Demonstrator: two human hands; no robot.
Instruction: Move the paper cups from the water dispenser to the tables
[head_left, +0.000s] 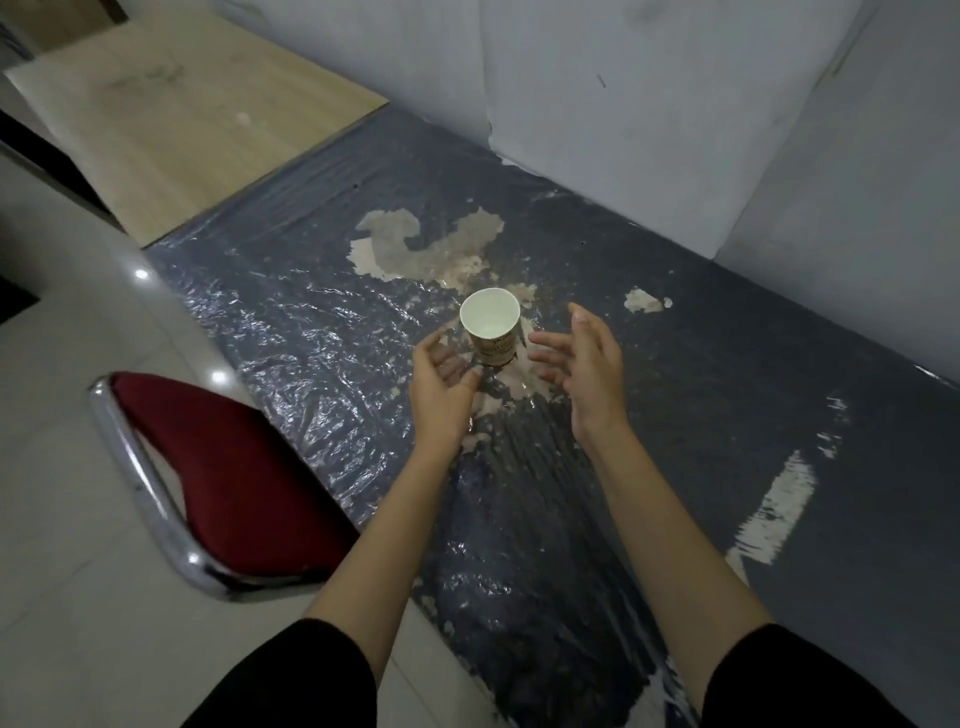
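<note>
A single paper cup (490, 326), white inside with a printed outer wall, stands upright on the dark grey table (675, 415), whose surface is worn and covered with crinkled plastic film. My left hand (442, 387) hovers just left of and below the cup with its fingers spread and nothing in it. On the cup's right, my right hand (584, 366) is also open, palm turned toward the cup, a small gap away. Neither hand touches the cup. No water dispenser is in view.
A red-cushioned chair (223, 483) with a chrome frame stands at the table's left edge. A light wooden table (197, 130) adjoins the far left end. White partition walls (623, 104) close off the far side. Pale floor tiles (62, 597) lie at the left.
</note>
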